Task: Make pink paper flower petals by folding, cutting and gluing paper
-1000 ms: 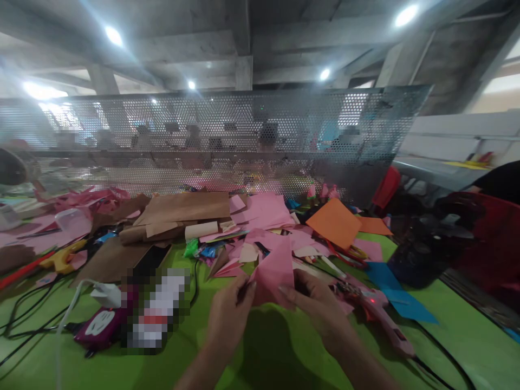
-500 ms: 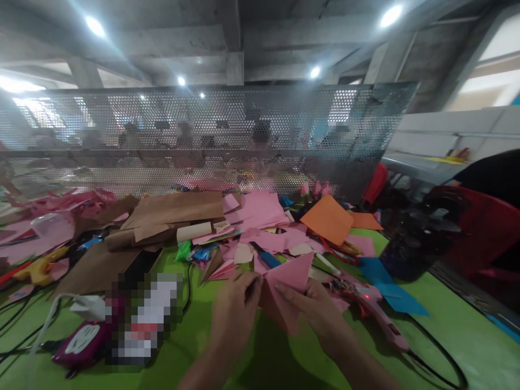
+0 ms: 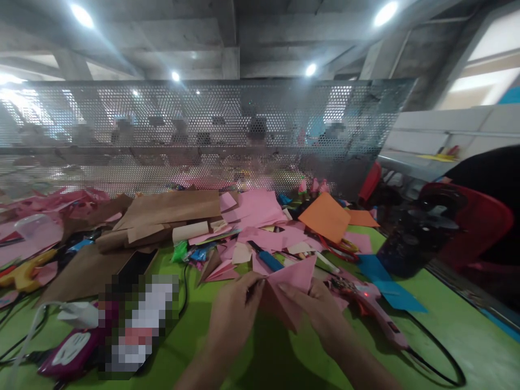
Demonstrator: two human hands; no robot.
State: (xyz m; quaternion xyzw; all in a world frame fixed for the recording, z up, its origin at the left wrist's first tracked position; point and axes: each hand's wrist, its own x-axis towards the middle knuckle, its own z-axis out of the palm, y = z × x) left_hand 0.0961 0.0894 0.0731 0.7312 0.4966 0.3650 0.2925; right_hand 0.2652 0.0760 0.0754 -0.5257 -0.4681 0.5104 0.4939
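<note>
A folded piece of pink paper (image 3: 299,273) is held between my two hands above the green table (image 3: 190,346). My left hand (image 3: 238,309) pinches its left corner with thumb and forefinger. On the paper's right side, my right hand (image 3: 314,303) grips it, the thumb lying across the front face and the other fingers behind. One point of the paper rises to the upper right and another hangs down in the middle. Just behind it lies a blue-handled tool (image 3: 270,260). A pink glue gun (image 3: 379,309) with a lit red light rests right of my right hand.
Pink sheets (image 3: 260,208), brown paper (image 3: 174,206) and an orange sheet (image 3: 325,216) are piled at the back, before a perforated metal screen (image 3: 203,119). A purple power strip (image 3: 67,352) with cords stands at left. At right are blue paper (image 3: 390,287) and a dark jug (image 3: 414,238).
The pink paper has been turned, so its point now leans to the upper right and another corner hangs down. The blue-handled tool behind it has come into sight. My view has shifted slightly right.
</note>
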